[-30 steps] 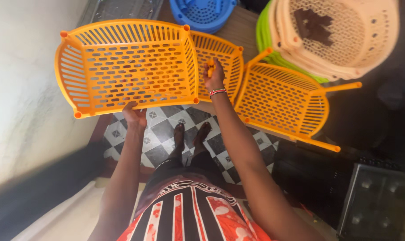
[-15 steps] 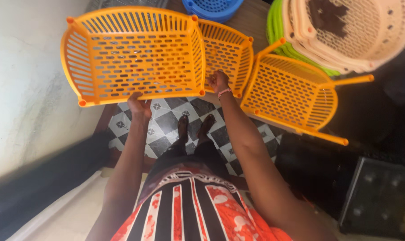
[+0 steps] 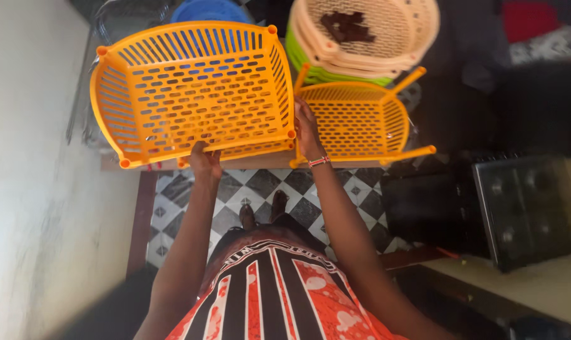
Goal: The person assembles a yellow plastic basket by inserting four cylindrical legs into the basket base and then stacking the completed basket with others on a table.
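A large orange slotted plastic basket point(image 3: 191, 88) is held up in front of me, its open side towards the camera. My left hand point(image 3: 205, 160) grips its lower rim near the middle. My right hand point(image 3: 307, 129) holds its right-hand corner edge, a beaded band on the wrist. Just right of that hand lies a second orange basket tray point(image 3: 355, 119) with thin corner posts sticking out, resting on a wooden table point(image 3: 260, 160).
Behind stand a stack of cream and green round baskets point(image 3: 361, 38) and a blue one point(image 3: 210, 11). A black stove-like box point(image 3: 525, 208) sits at the right. A white wall point(image 3: 27, 157) runs along the left; checkered floor tiles point(image 3: 235, 195) and my feet show below.
My right hand came down from the middle basket to the large basket's right edge. The view swung, so the baskets now sit closer together and the stove is nearer.
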